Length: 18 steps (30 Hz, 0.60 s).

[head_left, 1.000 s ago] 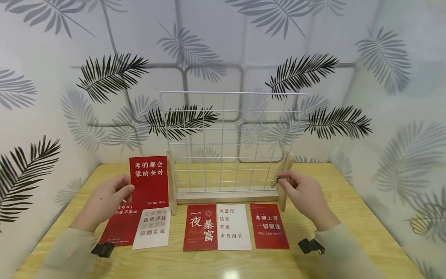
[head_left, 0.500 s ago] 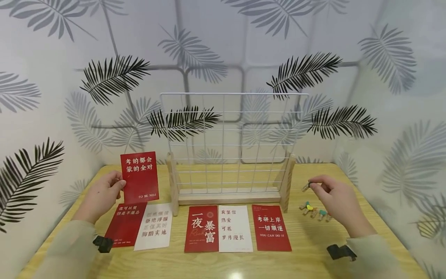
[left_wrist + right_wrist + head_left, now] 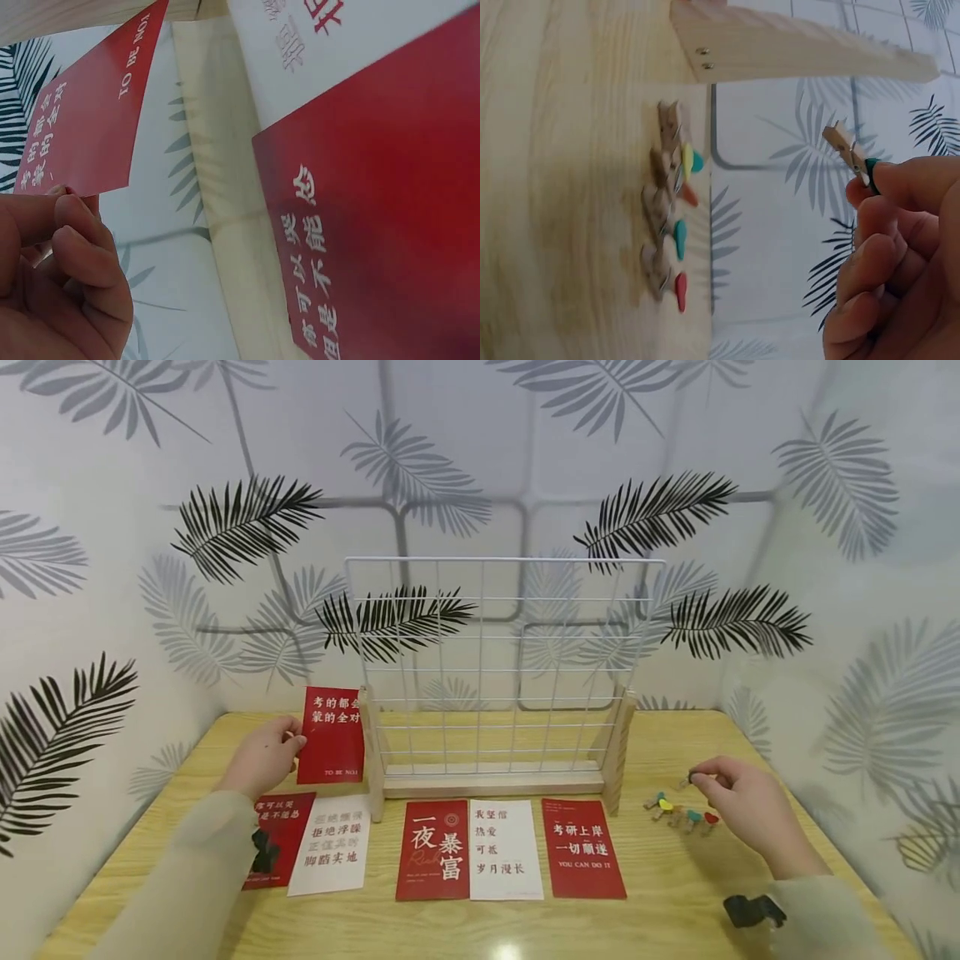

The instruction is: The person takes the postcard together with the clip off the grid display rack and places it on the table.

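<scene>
My left hand [image 3: 264,753] pinches a red card [image 3: 330,739] with white writing by its left edge. The card stands upright above the table, its right edge passing behind the left wooden post [image 3: 371,752] of a white wire grid rack [image 3: 480,693]. Between thumb and fingers, my right hand [image 3: 738,797] holds a small wooden clothespin [image 3: 846,148] by its dark green end, jaws pointing away from the fingers. Beneath it, several more clothespins [image 3: 660,217] with coloured ends lie in a cluster on the table, right of the rack.
In front of the rack lie a red card [image 3: 432,852], a white card [image 3: 506,852] and another red card [image 3: 585,852]. At the left, a white card [image 3: 330,847] lies beside a red card [image 3: 281,831] partly covered by the left sleeve. A leaf-patterned wall backs the wooden table [image 3: 450,931].
My right hand has moved from the rack's right post out to the right with the clothespin, then slightly lower. The left hand took the red card left, then back right against the left post.
</scene>
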Motion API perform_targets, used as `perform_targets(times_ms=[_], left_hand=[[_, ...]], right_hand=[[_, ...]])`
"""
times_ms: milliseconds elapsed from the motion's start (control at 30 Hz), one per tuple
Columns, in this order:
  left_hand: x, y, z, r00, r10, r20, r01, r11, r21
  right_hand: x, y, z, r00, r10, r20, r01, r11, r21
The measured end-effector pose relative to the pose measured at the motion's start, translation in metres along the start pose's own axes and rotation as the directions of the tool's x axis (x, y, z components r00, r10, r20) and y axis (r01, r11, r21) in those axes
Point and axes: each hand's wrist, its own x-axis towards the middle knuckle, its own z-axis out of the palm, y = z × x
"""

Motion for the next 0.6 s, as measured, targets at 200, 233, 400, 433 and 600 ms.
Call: perform_targets(times_ms=[200,233,400,433,600], left_hand=[[0.008,0.002,0.013,0.999,-0.030,0.021,0.030,1.000,0.003],[0.008,0.002,0.015,0.999,-0.039,0.024,0.039,0.999,-0.007],[0.012,0.003,0.024,0.996,-0.080,0.038,0.082,0.996,-0.041],[0.013,0.003,0.025,0.995,-0.090,0.040,0.092,0.995,-0.045],[0.017,0.003,0.032,0.989,-0.139,0.052,0.142,0.988,-0.063]], right_hand=[[0.002,0.027,-0.004,0.997,0.047,0.067,-0.043,0.998,-0.050],[0.002,0.031,-0.005,0.996,0.049,0.077,-0.044,0.997,-0.058],[0.003,0.049,-0.006,0.992,0.055,0.112,-0.045,0.995,-0.094],[0.003,0.052,-0.006,0.991,0.054,0.119,-0.042,0.994,-0.099],[0.002,0.068,-0.009,0.984,0.056,0.169,-0.044,0.996,-0.073]])
